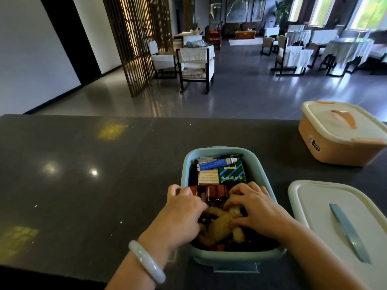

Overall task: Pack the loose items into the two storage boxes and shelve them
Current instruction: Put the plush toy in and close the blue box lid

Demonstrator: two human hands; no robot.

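Reaching into the blue box [259, 164], both hands grip the plush toy [222, 225].

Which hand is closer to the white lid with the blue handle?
Right. The right hand is in the blue box, on the side beside the lid. The left hand is at the box's far side.
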